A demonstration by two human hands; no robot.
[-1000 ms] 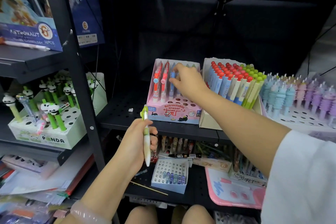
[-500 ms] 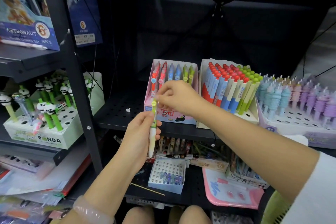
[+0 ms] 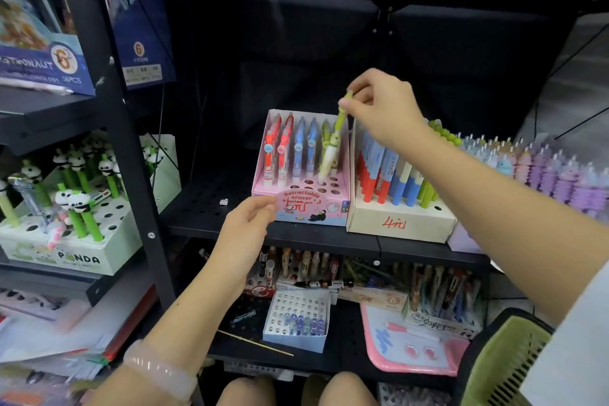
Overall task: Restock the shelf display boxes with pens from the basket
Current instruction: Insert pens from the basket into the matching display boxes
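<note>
Green pen [image 3: 331, 150] — upright, tip down

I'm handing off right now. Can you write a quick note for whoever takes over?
Right hand: pinches the top of the green pen, lower end over a hole in the pink display box.
Left hand: fingers relaxed, holding nothing, touching the box's front left corner.
Done: red, blue and green pens stand in the back rows.
Left: seat this pen, fill the empty front holes from the green basket at lower right.
</note>
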